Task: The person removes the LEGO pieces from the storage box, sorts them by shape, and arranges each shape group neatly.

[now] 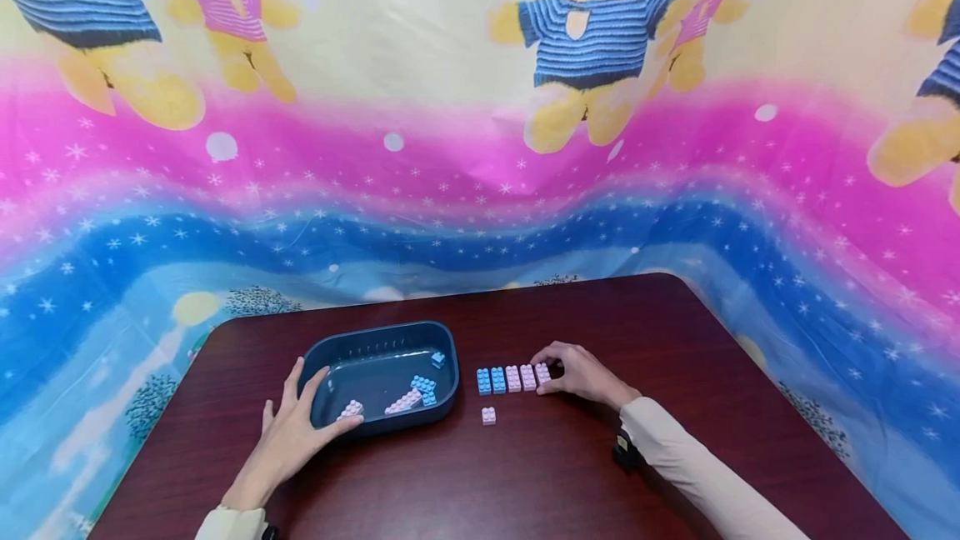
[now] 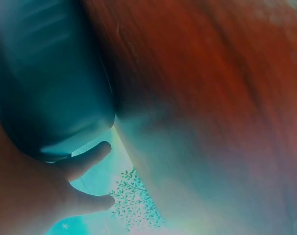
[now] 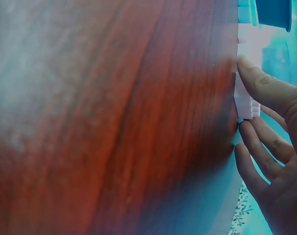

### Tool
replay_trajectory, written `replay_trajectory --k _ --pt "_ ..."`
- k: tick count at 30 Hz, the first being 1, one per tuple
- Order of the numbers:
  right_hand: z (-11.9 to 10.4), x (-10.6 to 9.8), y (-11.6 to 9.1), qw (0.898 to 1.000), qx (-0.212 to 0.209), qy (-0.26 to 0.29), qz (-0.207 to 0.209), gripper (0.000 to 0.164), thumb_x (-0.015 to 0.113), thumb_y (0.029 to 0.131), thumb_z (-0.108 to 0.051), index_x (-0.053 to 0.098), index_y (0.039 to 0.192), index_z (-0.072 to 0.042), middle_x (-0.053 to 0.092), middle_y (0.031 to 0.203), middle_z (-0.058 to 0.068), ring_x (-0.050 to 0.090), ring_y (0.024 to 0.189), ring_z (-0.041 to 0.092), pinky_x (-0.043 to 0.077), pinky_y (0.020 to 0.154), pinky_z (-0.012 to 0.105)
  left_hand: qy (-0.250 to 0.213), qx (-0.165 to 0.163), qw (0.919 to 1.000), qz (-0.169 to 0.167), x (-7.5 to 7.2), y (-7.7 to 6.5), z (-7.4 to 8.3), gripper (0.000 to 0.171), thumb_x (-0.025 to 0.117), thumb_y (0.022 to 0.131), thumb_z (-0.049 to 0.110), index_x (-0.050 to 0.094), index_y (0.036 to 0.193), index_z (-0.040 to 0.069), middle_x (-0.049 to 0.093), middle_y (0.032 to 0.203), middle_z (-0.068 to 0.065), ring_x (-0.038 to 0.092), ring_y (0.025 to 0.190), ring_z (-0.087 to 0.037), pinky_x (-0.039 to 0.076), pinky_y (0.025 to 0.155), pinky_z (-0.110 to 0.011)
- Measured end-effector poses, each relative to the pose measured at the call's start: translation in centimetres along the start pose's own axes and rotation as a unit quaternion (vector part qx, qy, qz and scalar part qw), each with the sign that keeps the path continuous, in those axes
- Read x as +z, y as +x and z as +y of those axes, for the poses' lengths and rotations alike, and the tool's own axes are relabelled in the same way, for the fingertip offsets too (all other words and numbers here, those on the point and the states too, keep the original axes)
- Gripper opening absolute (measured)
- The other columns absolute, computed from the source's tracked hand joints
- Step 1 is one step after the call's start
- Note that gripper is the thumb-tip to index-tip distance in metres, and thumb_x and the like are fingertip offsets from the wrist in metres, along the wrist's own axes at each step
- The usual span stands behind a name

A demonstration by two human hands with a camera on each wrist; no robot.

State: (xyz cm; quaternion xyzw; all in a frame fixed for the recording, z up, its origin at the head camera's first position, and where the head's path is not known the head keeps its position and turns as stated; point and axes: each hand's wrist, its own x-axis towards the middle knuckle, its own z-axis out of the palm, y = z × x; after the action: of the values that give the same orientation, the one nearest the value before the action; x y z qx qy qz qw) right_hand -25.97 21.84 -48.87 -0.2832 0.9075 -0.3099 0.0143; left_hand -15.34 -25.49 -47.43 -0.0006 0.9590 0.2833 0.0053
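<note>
My left hand (image 1: 281,440) holds the near left corner of a dark blue-grey tray (image 1: 442,407), its thumb along the front rim and its index finger over the left rim. In the left wrist view, two fingers extend past the tray wall (image 2: 55,83). Right of the tray, two blue toy building bricks (image 1: 491,381) and two pink bricks (image 1: 521,377) stand side by side in a row. At the row's right end my right hand (image 1: 581,373) pinches a third pink brick (image 1: 543,373) between thumb and fingers; the right wrist view shows this brick (image 3: 243,100) too.
A small pink brick (image 1: 489,416) lies alone in front of the row. Inside the tray are several blue bricks (image 1: 423,386) and pink bricks (image 1: 403,401). The dark red-brown table (image 1: 480,490) ends at a patterned cloth (image 1: 420,173) behind it.
</note>
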Motion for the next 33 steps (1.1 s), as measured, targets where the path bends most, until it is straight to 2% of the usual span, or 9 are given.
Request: replay_trajectory --k 7,11,16,19,22,27,33 --pt "0.0 0.0 -0.1 0.999 0.029 0.010 -0.010 0.046 0.092 0.085 -0.022 0.074 0.125 -0.010 0.070 0.117 0.003 0.063 0.105 0.021 0.056 0.093 0.044 0.000 -0.003 1.0000 -0.002 0.0 -0.1 0.0 0.111 0.076 0.087 0.067 0.026 0.166 0.006 -0.005 0.173 -0.029 0.026 0.146 -0.064 0.001 0.113 -0.085" --pt "-0.2 -0.3 0.0 0.999 0.036 0.026 -0.010 0.054 0.092 0.084 -0.024 0.070 0.131 -0.008 0.067 0.125 0.008 0.063 0.113 0.027 0.057 0.096 0.047 -0.003 0.000 1.0000 0.000 -0.1 -0.1 0.0 0.112 0.076 0.087 0.068 0.026 0.166 0.006 -0.005 0.173 -0.029 0.026 0.146 -0.064 0.001 0.113 -0.085" --pt "-1.3 -0.4 0.2 0.998 0.023 0.048 0.014 0.051 0.085 0.093 -0.025 0.066 0.135 -0.003 0.060 0.135 0.012 0.059 0.123 0.033 0.055 0.100 0.051 0.000 -0.003 1.0000 0.000 -0.1 -0.1 -0.1 0.111 0.076 0.087 0.067 0.026 0.166 0.006 -0.005 0.173 -0.029 0.027 0.146 -0.064 0.000 0.113 -0.085" --pt "-2.7 -0.2 0.7 0.997 0.014 0.064 0.028 0.045 0.077 0.100 -0.027 0.065 0.136 -0.003 0.059 0.138 0.011 0.057 0.127 0.034 0.052 0.103 0.054 0.001 -0.002 1.0000 -0.001 0.0 0.0 -0.1 0.111 0.076 0.087 0.067 0.026 0.166 0.006 -0.005 0.173 -0.029 0.028 0.146 -0.064 0.000 0.113 -0.085" --pt "-4.5 0.2 1.7 0.997 0.002 0.068 0.030 0.041 0.073 0.103 -0.030 0.066 0.137 -0.008 0.059 0.139 0.007 0.057 0.129 0.031 0.050 0.107 0.053 0.000 0.001 1.0000 0.000 0.1 0.0 -0.1 0.110 0.076 0.087 0.066 0.026 0.166 0.006 -0.005 0.173 -0.029 0.028 0.146 -0.063 0.000 0.114 -0.085" --pt "-8.0 1.4 3.5 0.997 -0.035 0.065 0.011 0.039 0.070 0.105 -0.029 0.064 0.140 -0.012 0.057 0.143 0.002 0.056 0.133 0.026 0.049 0.111 0.049 -0.002 0.000 1.0000 0.003 0.1 0.0 0.0 0.110 0.077 0.087 0.065 0.028 0.166 0.006 -0.004 0.173 -0.028 0.027 0.147 -0.063 0.000 0.113 -0.085" --pt "-12.1 3.0 5.9 0.995 -0.083 0.049 -0.021 0.038 0.069 0.106 -0.027 0.064 0.139 -0.008 0.057 0.143 0.004 0.055 0.134 0.024 0.048 0.113 0.048 -0.006 -0.001 1.0000 0.002 0.1 0.0 -0.2 0.110 0.076 0.087 0.066 0.027 0.166 0.007 -0.004 0.173 -0.028 0.026 0.147 -0.063 0.000 0.113 -0.085"
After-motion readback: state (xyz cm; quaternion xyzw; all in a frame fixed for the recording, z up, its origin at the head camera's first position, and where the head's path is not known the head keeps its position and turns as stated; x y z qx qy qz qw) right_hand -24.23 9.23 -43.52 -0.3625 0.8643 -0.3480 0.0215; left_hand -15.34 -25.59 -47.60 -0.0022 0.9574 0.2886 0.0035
